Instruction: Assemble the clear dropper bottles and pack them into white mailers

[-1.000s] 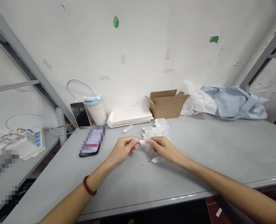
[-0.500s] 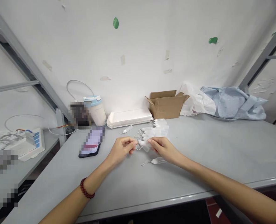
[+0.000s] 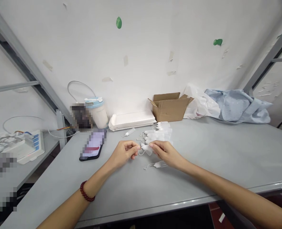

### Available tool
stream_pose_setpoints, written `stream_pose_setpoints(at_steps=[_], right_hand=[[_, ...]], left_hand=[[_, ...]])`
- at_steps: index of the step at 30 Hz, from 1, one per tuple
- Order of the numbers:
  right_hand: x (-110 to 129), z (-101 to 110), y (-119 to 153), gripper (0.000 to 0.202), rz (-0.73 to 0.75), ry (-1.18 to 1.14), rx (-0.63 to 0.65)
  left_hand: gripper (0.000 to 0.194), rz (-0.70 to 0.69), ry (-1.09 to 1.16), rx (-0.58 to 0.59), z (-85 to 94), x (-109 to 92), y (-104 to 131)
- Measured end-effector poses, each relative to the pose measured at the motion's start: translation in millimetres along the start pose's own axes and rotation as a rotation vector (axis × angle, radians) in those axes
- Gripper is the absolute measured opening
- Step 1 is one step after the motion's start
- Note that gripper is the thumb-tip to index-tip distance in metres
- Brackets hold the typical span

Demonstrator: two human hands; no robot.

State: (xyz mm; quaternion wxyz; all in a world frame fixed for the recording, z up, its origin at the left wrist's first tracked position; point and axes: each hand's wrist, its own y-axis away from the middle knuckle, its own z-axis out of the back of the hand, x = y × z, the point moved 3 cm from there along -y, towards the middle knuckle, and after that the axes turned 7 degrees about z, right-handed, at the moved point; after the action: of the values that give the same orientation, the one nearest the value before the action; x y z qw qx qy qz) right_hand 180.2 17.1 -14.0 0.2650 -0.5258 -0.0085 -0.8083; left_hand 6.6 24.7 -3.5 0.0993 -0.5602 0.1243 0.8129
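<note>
My right hand (image 3: 165, 151) is closed in a pinch on a small translucent white bottle (image 3: 145, 147), its narrow end facing left. A thin white cord (image 3: 141, 153) loops from this bottle's neck to the fingertips of my left hand (image 3: 126, 152), which are pinched together at its end. Whatever tiny part sits between the left fingertips is hidden. Just behind the hands lies a row of several similar bottles (image 3: 158, 135) with cords. Another bottle (image 3: 160, 164) lies under my right hand, its cord trailing left. Farther back, a single bottle (image 3: 130, 131) rests apart from the row.
On the grey table (image 3: 203, 152), a phone (image 3: 93, 144) and a lidded cup (image 3: 99, 114) stand left. Along the wall are stacked white trays (image 3: 132, 120), an open cardboard box (image 3: 171, 108), a white plastic bag (image 3: 200, 103) and blue cloth (image 3: 238, 106). A power strip (image 3: 34, 148) sits far left.
Both hands stay almost in place, still pinching. The right hand and its bottle have shifted very slightly left; the whole view has also moved a little.
</note>
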Motion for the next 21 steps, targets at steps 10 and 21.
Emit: stream_pose_setpoints(at_steps=[10, 21], right_hand=[[1.3, -0.9, 1.4, 0.041, 0.159, 0.233, 0.016], [1.3, -8.6, 5.0, 0.025, 0.303, 0.799, 0.224]], left_hand=[[0.023, -0.039, 0.141, -0.150, 31.6, 3.2, -10.9], [0.029, 0.047, -0.094, -0.510, 48.8, 37.7, -27.2]])
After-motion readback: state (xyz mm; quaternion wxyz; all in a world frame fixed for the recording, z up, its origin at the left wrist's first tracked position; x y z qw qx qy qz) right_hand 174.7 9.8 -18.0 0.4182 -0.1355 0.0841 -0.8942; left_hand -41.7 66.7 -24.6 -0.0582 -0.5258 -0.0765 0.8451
